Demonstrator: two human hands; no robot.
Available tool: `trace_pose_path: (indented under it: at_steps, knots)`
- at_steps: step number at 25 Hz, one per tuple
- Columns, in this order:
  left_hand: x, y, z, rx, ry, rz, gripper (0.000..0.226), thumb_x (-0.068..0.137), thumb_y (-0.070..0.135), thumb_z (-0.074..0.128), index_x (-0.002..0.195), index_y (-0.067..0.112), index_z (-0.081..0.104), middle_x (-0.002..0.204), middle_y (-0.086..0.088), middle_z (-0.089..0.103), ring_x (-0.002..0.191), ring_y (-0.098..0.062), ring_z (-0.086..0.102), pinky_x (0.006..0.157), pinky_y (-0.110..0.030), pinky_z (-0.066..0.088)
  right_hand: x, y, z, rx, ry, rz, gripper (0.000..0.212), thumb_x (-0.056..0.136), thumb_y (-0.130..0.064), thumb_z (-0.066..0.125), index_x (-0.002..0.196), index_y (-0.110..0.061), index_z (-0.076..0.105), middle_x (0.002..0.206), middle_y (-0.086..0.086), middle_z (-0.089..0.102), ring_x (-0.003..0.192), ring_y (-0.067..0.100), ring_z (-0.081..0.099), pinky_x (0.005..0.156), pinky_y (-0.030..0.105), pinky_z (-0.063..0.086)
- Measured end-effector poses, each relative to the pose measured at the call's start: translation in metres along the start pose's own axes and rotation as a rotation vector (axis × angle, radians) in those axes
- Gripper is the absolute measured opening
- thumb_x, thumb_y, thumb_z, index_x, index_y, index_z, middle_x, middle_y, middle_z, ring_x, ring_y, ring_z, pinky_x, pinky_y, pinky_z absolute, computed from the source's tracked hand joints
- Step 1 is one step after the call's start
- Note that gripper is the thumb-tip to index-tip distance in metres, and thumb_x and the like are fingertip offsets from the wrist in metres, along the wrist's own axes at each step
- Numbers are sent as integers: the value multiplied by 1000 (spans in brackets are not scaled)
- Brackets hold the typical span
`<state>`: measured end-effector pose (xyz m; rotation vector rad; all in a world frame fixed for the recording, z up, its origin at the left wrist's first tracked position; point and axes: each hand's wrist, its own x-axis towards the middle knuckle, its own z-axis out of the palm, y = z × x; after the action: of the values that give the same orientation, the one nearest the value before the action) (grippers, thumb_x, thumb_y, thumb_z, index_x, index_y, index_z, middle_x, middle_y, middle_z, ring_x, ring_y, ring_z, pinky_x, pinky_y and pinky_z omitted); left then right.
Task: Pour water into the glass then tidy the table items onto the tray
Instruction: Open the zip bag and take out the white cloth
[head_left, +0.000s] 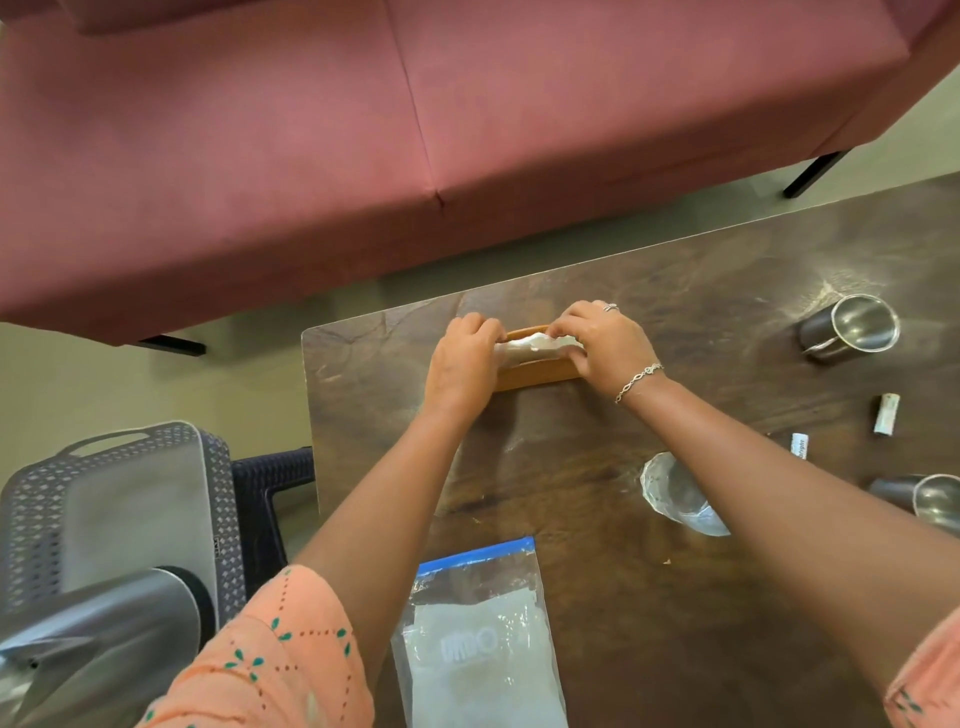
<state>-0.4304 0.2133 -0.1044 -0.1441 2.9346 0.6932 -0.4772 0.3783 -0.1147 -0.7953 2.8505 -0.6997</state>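
A grey perforated basket (130, 514) stands left of the table (727, 623), off its edge, with a steel jug (104, 639) in front. On the dark wooden table, near its far left edge, the left hand (460, 364) and right hand (602, 345) both curl their fingers round a whitish wad (530, 345) held over a small wooden tray (540, 371). A zip bag (483, 639) lies at the near edge. Bare tabletop lies between the arms. To the right stand a clear glass (675, 493), two steel cups (852, 327) and two small tubes (885, 414). A pink sofa (415, 119) fills the room beyond.
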Motion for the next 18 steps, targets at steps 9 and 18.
trace_pose_path:
  at_steps: [9, 18]
  knots:
    - [7, -14, 12, 75, -208, 14, 77, 74, 33, 73, 138, 14, 35, 142, -3, 42, 135, -19, 32, 118, -42, 4, 5, 1, 2, -124, -407, 18, 87, 74, -27, 74, 142, -6, 25, 150, 11, 26, 139, 25, 23, 113, 35, 21]
    - [-40, -4, 12, -57, -128, -33, 44, 80, 18, 66, 121, 14, 51, 121, -3, 54, 113, -20, 47, 95, -29, 35, -23, -23, 1, -107, -347, 78, 41, 79, -7, 57, 119, -15, 50, 122, 6, 54, 111, 29, 50, 87, 42, 46]
